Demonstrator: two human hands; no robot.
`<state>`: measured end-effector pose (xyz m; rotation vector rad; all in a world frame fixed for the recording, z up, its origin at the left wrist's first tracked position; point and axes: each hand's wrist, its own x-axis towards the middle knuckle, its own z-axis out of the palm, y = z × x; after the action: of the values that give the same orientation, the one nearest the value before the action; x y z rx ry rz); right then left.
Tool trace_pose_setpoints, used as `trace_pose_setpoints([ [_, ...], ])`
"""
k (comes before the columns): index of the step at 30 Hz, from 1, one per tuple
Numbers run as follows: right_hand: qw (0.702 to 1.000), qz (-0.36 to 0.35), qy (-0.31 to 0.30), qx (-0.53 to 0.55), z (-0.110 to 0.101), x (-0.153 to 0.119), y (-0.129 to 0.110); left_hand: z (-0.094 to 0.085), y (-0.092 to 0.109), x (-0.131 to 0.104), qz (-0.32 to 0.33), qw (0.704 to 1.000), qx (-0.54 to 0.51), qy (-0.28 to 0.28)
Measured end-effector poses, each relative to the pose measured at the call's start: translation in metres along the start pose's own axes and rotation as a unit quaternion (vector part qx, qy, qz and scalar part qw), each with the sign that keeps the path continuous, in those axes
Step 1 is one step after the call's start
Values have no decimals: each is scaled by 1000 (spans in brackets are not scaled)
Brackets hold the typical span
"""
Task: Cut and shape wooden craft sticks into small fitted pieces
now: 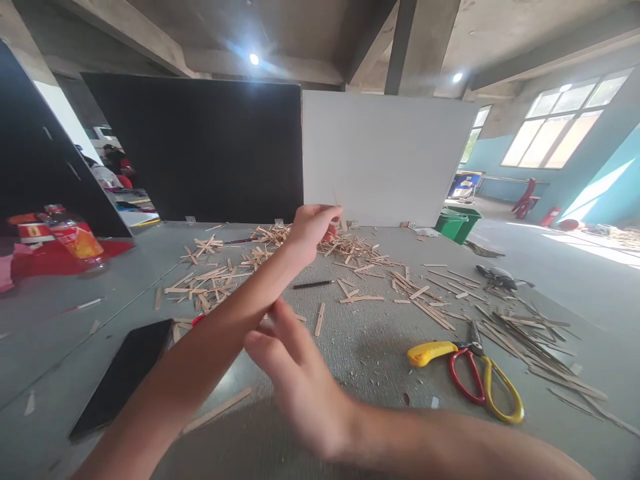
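Observation:
My left hand reaches far forward over a loose heap of flat wooden sticks. Its fingers are pinched on a thin, blurred wooden stick by the fingertips. Nearer to me, my right hand is raised beside the left forearm, thumb and fingers apart, with nothing visible in it. A black pen and a single flat stick lie on the table beyond the right hand. Behind the left forearm, a small red object is mostly hidden.
At right lie red-and-yellow-handled scissors, a yellow-handled tool and long thin strips. A black phone-like slab rests at left, with a drink bottle farther back. Black and white panels stand behind the heap.

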<state>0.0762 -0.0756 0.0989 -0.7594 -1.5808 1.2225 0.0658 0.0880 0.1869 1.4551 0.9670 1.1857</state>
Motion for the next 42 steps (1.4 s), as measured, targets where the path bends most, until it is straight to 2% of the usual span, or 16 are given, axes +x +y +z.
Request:
trace_pose_setpoints([
  [1, 984, -61, -28, -163, -20, 4, -2, -10, 0, -4, 2, 1000, 14, -2],
  [2, 927, -91, -65, -359, -39, 9, 2, -20, 1, -9, 4, 1000, 28, 2],
  [3, 897, -91, -96, -421, -57, 13, 11, -30, 1, -15, 7, 999, 41, 3],
  [6, 826, -62, -139, -543, -100, 25, 52, -55, 2, -36, 5, 997, 77, -8],
  [8, 781, -37, -150, -605, -117, 34, 75, -64, 3, -53, 2, 995, 92, -45],
  [11, 739, -23, -169, -652, -127, 41, 90, -67, 7, -74, 23, 991, 100, -84],
  [13, 731, -19, -158, -664, -126, 41, 90, -66, 13, -86, 42, 989, 109, -91],
  [15, 740, -11, -131, -660, -125, 40, 85, -66, 21, -95, 51, 984, 130, -108],
  [18, 784, 0, -63, -618, -128, 41, 65, -68, 33, -107, 61, 974, 166, -140],
  [23, 885, -53, 74, -457, -139, 32, -5, -73, 40, -118, 83, 966, 214, -122],
  [27, 917, -105, 163, -348, -137, 4, -59, -71, 38, -122, 98, 965, 222, -103],
  [28, 926, -112, 159, -322, -135, -4, -68, -70, 39, -123, 103, 964, 220, -108],
  [30, 958, -95, 105, -249, -130, -17, -81, -67, 41, -128, 107, 961, 218, -133],
  [32, 971, -65, 59, -223, -125, -27, -86, -65, 45, -135, 99, 956, 216, -174],
  [35, 971, -44, 48, -229, -117, -33, -86, -65, 49, -144, 72, 953, 206, -211],
  [42, 953, -60, 33, -295, -113, -34, -88, -67, 48, -151, 94, 952, 215, -199],
])
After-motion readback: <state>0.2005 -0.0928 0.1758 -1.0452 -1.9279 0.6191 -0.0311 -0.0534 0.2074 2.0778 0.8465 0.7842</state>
